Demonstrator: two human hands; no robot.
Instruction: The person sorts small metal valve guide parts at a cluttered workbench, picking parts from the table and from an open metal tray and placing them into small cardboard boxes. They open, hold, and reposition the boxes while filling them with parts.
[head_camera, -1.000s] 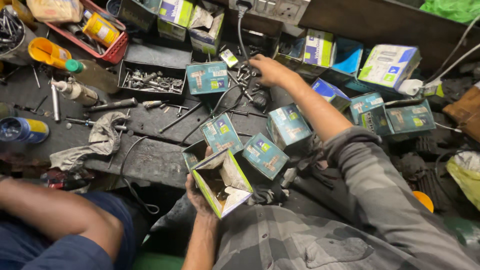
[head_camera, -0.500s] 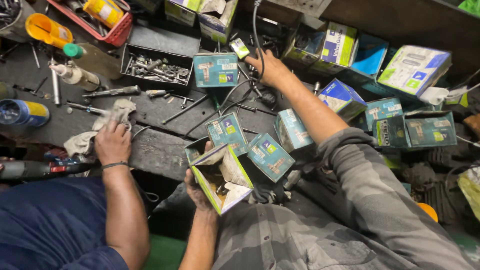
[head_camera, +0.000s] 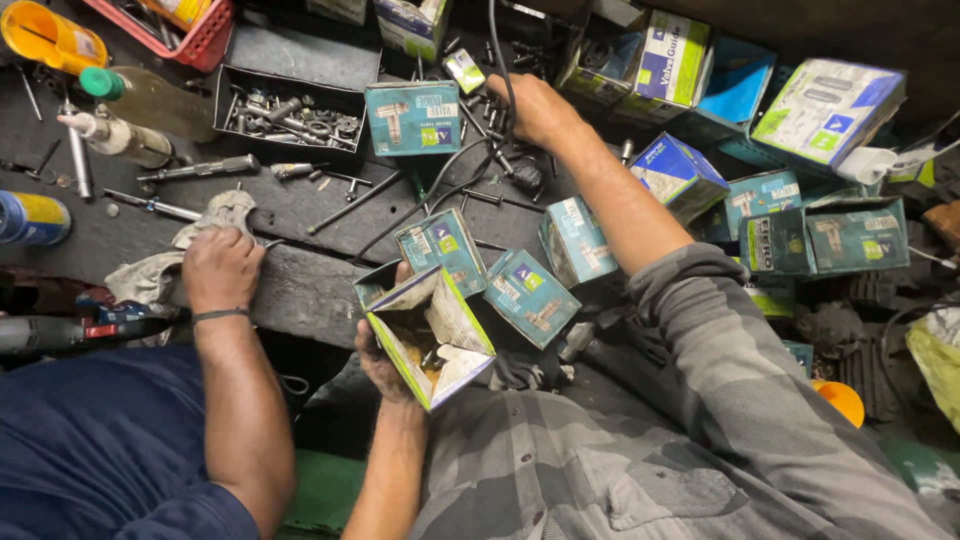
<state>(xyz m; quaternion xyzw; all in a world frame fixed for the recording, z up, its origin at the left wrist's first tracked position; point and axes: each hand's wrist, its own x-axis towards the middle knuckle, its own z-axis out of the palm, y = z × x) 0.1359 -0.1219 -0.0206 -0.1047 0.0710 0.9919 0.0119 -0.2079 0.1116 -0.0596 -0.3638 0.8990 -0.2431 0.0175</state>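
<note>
Left hand (head_camera: 385, 362) cupped under an open cardboard box (head_camera: 428, 335), gripping it from beneath, flaps spread, box tilted at the near edge of the workbench (head_camera: 300, 290). Small metal parts inside, perhaps bolts, too dark to tell. Right hand (head_camera: 535, 108) stretched to the far side, fingers curled down over loose bolts (head_camera: 480, 115) and a black cable (head_camera: 497, 50); whether anything is pinched there cannot be told. Just beside the held box, three shut teal cartons (head_camera: 530, 297) lying flat on the bench. Farther off, another teal carton (head_camera: 413, 117) standing next to a black tray of nuts and bolts (head_camera: 290, 110). At left, a co-worker's hand (head_camera: 222, 268) in a dark blue sleeve, pressed on a grey rag (head_camera: 160, 265). Far left, an orange funnel (head_camera: 45, 35) and a green-capped bottle (head_camera: 140, 95). Stacked cartons (head_camera: 825, 110) at far right.
</note>
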